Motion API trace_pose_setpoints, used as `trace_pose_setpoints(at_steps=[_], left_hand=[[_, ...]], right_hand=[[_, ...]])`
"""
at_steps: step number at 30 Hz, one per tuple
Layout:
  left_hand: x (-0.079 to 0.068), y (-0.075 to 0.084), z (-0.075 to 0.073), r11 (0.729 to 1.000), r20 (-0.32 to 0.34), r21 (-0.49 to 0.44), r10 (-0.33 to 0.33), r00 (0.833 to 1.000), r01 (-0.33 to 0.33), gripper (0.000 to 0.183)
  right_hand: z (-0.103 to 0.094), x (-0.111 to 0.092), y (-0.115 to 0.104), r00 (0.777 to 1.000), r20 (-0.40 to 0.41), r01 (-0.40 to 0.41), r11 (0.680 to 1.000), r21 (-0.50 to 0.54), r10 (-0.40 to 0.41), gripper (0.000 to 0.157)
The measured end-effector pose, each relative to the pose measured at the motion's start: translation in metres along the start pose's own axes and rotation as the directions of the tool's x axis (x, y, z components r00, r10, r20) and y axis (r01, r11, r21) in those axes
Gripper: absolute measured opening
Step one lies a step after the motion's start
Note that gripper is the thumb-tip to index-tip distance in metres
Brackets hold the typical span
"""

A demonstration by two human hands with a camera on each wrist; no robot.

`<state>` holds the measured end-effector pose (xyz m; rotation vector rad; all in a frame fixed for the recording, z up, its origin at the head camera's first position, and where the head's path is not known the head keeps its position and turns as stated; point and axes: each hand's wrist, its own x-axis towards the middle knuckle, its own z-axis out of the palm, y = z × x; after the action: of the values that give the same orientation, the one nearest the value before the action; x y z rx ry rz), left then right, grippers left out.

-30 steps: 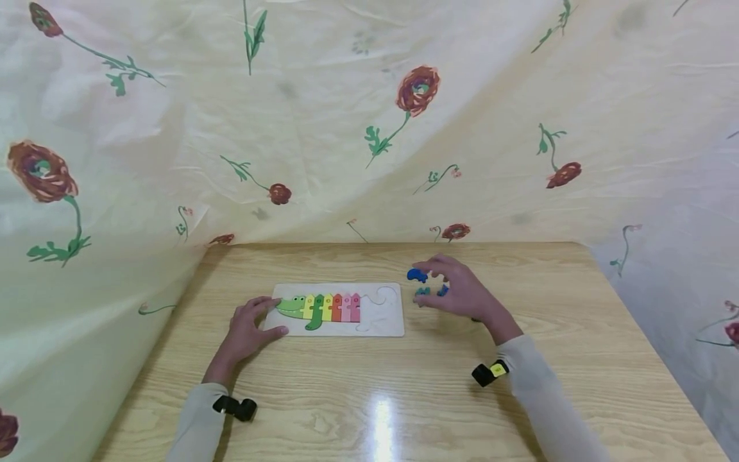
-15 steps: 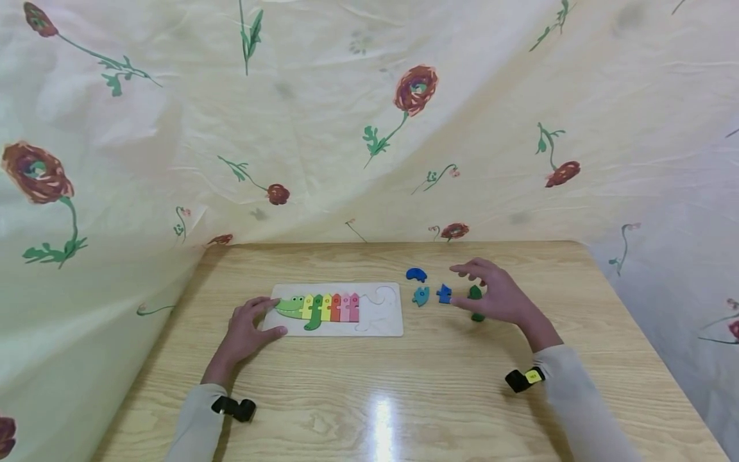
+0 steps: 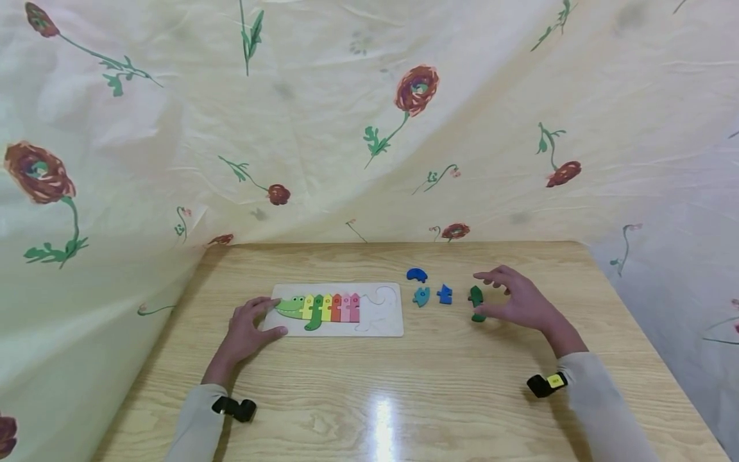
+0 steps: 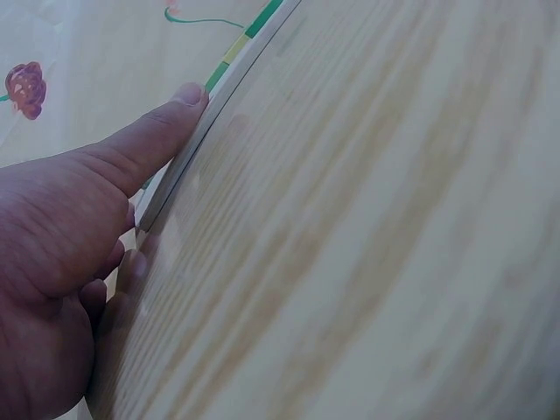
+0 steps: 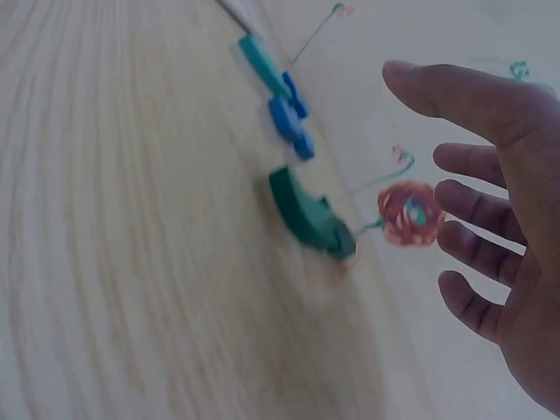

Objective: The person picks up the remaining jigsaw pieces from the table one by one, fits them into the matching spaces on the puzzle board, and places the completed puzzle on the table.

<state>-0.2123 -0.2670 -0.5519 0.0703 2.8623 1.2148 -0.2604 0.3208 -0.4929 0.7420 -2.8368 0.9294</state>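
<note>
My left hand (image 3: 247, 330) rests at the left end of a white puzzle board (image 3: 382, 326), its index finger by the snout of a crocodile picture (image 3: 291, 308). In the left wrist view the straight thumb (image 4: 157, 131) touches the board's edge. Green, yellow, red and pink pieces fill the crocodile's front; the tail end shows only its outline. My right hand (image 3: 522, 305) hovers, fingers spread, around a dark green puzzle piece (image 3: 476, 296). In the right wrist view that piece (image 5: 302, 210) lies on the table, apart from the fingers.
Between board and right hand lie a curved blue piece (image 3: 416, 274), a teal piece (image 3: 421, 296) and a smaller blue piece (image 3: 444, 295). A flowered cloth (image 3: 323, 128) hangs behind the wooden table (image 3: 323, 398).
My right hand has moved right, from over the blue and teal pieces to the dark green piece, uncovering the others. The left hand and board have stayed in place.
</note>
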Motion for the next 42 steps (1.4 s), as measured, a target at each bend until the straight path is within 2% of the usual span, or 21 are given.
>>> trace_pose_setpoints(at_steps=[10,16,24,36,42], left_hand=[[-0.001,-0.002,0.001,1.000,-0.006,0.005,-0.001,1.000,0.001,0.081],[-0.002,-0.001,0.002,1.000,-0.007,0.001,-0.004,1.000,0.004,0.081],[-0.002,0.000,0.000,0.999,-0.012,0.013,0.046,0.999,-0.046,0.079],[-0.001,-0.001,0.000,0.999,-0.009,0.027,0.029,1.000,-0.029,0.079],[-0.001,-0.003,0.001,0.999,-0.014,0.026,0.037,0.999,-0.036,0.078]], right_hand=[[-0.002,-0.006,0.019,0.993,0.081,-0.086,0.995,-0.051,0.090,0.081],[0.006,-0.007,0.029,0.990,0.085,-0.111,0.993,-0.049,0.115,0.087],[0.012,-0.007,0.036,0.993,0.085,-0.082,0.996,-0.042,0.085,0.090],[0.016,-0.002,0.043,0.993,0.101,-0.049,0.997,-0.068,0.055,0.090],[0.018,0.000,0.046,0.987,0.137,-0.078,0.996,-0.052,0.085,0.096]])
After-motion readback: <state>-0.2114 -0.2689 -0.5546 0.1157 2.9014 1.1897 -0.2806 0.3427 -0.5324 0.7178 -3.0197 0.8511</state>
